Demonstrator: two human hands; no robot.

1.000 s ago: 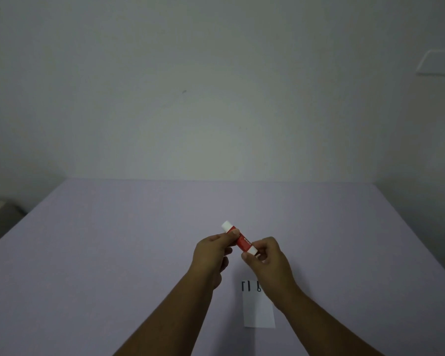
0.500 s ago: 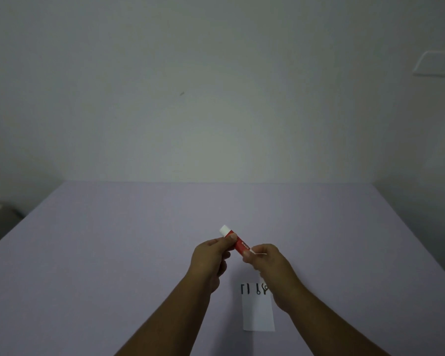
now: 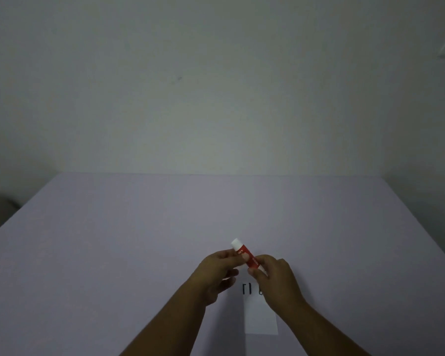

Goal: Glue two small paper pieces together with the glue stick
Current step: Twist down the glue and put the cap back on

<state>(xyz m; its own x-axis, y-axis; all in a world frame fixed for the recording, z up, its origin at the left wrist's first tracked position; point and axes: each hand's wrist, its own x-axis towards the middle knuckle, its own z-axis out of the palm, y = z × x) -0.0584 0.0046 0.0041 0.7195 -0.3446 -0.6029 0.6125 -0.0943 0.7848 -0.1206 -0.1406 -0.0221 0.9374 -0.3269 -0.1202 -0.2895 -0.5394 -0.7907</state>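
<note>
While pinched at both ends low of centre, glue stick (image 3: pixel 246 256) slants upper-left to lower-right: left hand (image 3: pixel 217 269) fingers on barrel, right hand (image 3: pixel 274 278) fingers nipping lower end; paper (image 3: pixel 260 317) flat on surface (image 3: pixel 113 240) just below.

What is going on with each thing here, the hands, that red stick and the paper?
Left hand: closed on the glue stick's red body.
Right hand: pinching the stick's near end.
Glue stick: held above the table, tilted, white far end pointing away; cannot tell if capped.
Paper: flat on the table, black marks partly hidden by the right hand.
</note>
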